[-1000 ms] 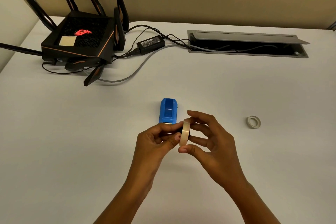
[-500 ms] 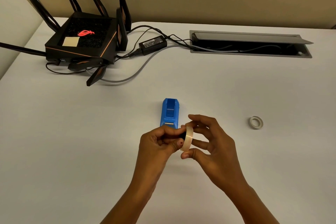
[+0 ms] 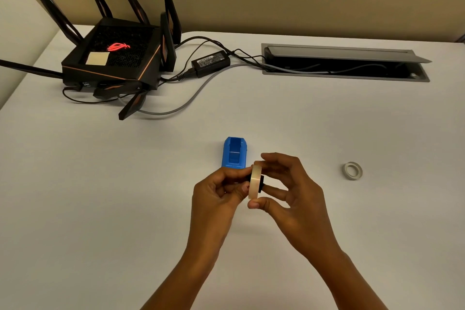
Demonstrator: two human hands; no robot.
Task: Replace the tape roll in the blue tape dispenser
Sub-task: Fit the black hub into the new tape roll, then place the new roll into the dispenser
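Hands met above worktop point(image 3: 100, 209): right hand point(image 3: 289, 191) pinched tape roll point(image 3: 254, 181); left hand point(image 3: 216, 191) gripped its black core point(image 3: 261, 181) by blue dispenser point(image 3: 234, 153).

Blue dispenser point(image 3: 234, 152); cream tape roll point(image 3: 254, 181), black core; white table point(image 3: 100, 196); black router point(image 3: 113, 58).

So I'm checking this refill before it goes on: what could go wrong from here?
1. The tape roll is held edge-on by fingertips while the left hand works a black hub at its centre; a slip could drop either.
2. The blue dispenser lies loose just beyond the hands, so a knuckle could nudge it.
3. The spent ring lying to the right could get confused with the new roll.
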